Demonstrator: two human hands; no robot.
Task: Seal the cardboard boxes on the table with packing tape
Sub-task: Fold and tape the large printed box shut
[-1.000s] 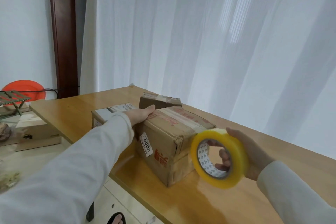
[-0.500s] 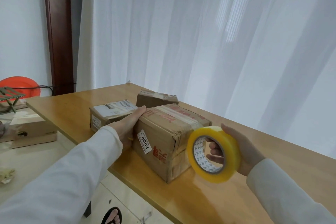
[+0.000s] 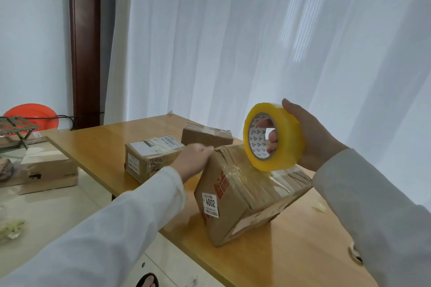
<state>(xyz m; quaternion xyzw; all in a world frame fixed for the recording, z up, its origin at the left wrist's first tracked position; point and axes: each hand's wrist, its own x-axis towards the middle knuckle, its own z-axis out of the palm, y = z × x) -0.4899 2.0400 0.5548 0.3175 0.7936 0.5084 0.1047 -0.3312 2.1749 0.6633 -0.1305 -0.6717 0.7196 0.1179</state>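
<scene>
Right grip [image 3: 310, 137] curls round the yellow packing tape roll [image 3: 274, 137], fingers through its core, just above the tilted cardboard box [image 3: 245, 195] on the table [image 3: 291, 251]. Left grip [image 3: 193, 160], blurred, props the raised edge; cannot tell whether clamped. Best to steady the box flat, then draw tape along the seam, pressing firmly.

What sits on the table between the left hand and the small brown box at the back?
Head view: nothing sits between them. From the left hand to the small brown cardboard box only bare wooden table shows.
</scene>
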